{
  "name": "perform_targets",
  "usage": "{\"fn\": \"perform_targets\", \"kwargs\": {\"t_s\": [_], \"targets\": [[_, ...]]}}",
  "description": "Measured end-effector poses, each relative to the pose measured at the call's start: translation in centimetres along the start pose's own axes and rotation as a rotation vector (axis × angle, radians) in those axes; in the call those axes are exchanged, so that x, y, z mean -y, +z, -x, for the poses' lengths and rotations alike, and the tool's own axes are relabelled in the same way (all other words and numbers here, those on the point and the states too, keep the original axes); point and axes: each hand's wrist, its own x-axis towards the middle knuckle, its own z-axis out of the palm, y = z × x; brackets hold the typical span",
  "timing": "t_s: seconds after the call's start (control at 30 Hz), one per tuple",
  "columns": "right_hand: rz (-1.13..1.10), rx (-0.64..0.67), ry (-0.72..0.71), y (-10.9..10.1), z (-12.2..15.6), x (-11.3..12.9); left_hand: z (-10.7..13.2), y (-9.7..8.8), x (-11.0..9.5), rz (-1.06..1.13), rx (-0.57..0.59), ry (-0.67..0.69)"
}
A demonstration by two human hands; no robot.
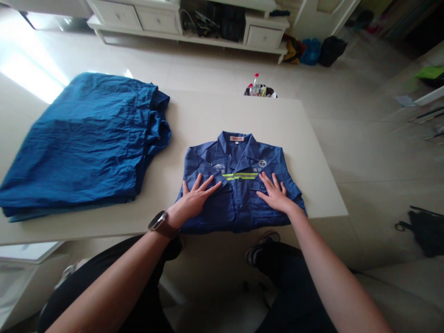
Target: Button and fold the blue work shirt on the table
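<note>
A dark blue work jacket [240,203] lies front side up on the white table [208,111], its collar pointing away from me. Across its chest runs a yellow and silver reflective strip, with white logos above it. The sleeves are folded inward over the front, and the lower part reaches the table's near edge. My left hand [196,196] rests flat on the jacket's left side, fingers spread. On the right side of the chest my right hand [275,192] presses down, its fingers also apart. Neither hand grips the cloth.
A pile of folded blue garments [83,143] covers the table's left part. Beyond the far edge stand bottles with red caps [255,85] in a bag. A white TV cabinet [156,21] and plastic bags [310,51] are farther back. A dark folded item [425,231] lies at right.
</note>
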Motion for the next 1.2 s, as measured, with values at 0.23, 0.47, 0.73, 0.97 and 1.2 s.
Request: {"fn": "perform_targets", "kwargs": {"t_s": [0.23,0.47,0.73,0.97,1.2], "targets": [[-0.017,-0.001,-0.005,0.1,-0.1,-0.1,0.4,0.0,0.2,-0.066,-0.105,-0.058],[-0.015,0.005,0.006,0.2,-0.2,-0.2,0.0,-0.1,-0.7,-0.045,-0.149,-0.081],[0.004,-0.004,0.003,0.2,-0.1,0.0,-1.0,-0.7,-1.4,0.148,-0.136,-0.143],[0.011,-0.007,-0.007,0.2,-0.1,-0.1,-1.3,-1.7,2.6,0.175,-0.062,-0.291],[0.012,-0.012,-0.007,0.2,-0.3,-0.5,-0.5,-0.5,4.0,0.067,-0.157,-0.313]]}}
